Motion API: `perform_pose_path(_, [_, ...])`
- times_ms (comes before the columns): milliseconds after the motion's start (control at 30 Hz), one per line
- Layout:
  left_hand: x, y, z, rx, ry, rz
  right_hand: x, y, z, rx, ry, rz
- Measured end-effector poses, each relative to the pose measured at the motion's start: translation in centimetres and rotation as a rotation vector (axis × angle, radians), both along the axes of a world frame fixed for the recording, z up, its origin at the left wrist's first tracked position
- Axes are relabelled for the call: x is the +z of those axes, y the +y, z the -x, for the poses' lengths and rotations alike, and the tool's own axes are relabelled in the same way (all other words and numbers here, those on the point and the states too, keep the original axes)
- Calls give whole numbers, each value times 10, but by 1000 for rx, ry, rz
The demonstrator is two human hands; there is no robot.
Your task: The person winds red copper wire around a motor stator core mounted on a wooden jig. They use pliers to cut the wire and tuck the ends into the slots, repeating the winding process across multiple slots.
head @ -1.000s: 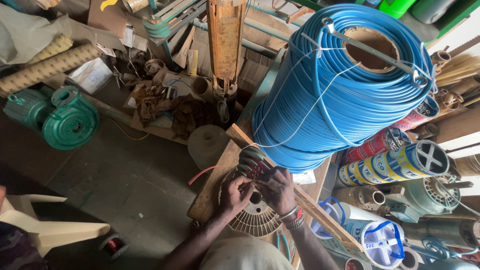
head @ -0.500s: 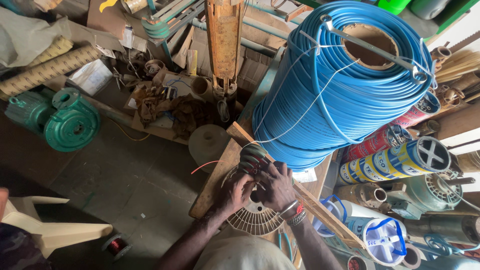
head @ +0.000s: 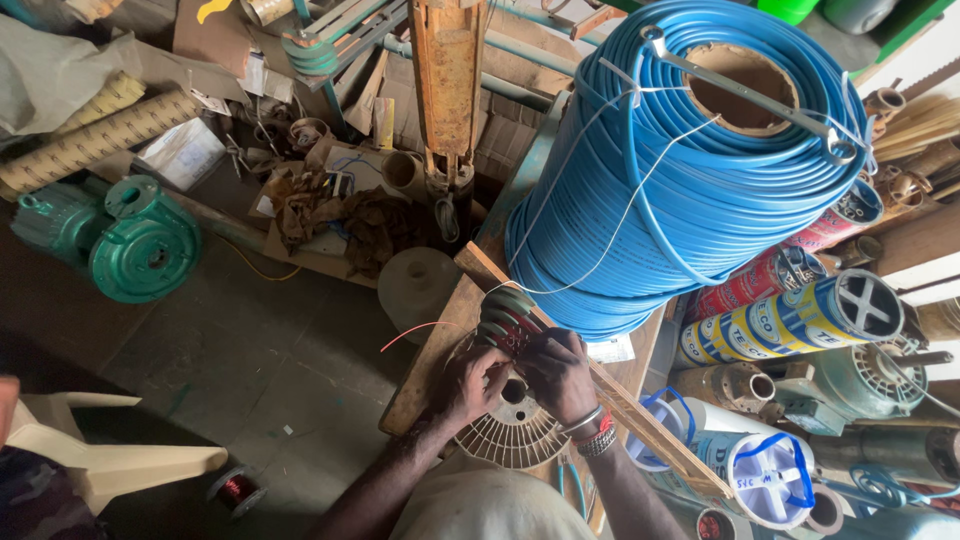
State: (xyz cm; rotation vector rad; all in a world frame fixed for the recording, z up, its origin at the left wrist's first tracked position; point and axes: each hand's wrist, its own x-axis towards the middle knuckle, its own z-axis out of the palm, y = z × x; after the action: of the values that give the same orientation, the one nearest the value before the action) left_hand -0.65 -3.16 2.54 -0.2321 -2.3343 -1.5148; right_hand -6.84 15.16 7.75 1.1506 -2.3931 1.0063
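The left hand (head: 470,385) and the right hand (head: 560,372) meet low in the view, at about six o'clock from the centre, both curled around a small motor coil (head: 508,318) of dark red and grey windings; the fingers of each hand pinch its lower edge, though how firmly is hard to tell from this angle. The right wrist wears a metal bangle (head: 585,425) and a beaded band. The coil sits at twelve o'clock from the hands, resting on a wooden plank (head: 430,350), and a thin red wire (head: 410,332) trails from it toward nine o'clock. Just below the hands, at six o'clock, lies a pale round fan grille (head: 510,440). A white string (head: 620,225) runs from the coil up toward one o'clock to a big roll of blue hose (head: 700,190), which stands just beside the plank. At three o'clock from the hands lie cable reels (head: 800,320) in red, yellow and blue, and a white bucket with a blue handle (head: 765,475) sits at four o'clock. Well apart at ten o'clock a green pump (head: 135,240) stands on the dark floor, with crumpled brown rags (head: 350,215) near it. A small spool of red wire (head: 238,490) lies on the floor at eight o'clock, beside a cream plastic chair (head: 110,465).
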Motion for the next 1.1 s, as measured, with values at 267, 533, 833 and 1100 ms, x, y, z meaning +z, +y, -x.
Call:
perform_pose_path(267, [-48, 5, 9, -19, 85, -117, 10, -5, -3, -76, -34, 84])
perform_pose_path(533, [-51, 5, 12, 164, -66, -110, 11, 1, 2, -63, -100, 69])
perform_pose_path(833, [-46, 34, 25, 17, -212, -770, 19, 5, 5, 55, -86, 35])
perform_pose_path(1100, [-38, 17, 13, 55, 59, -126, -1, -5, 1, -160, -118, 113])
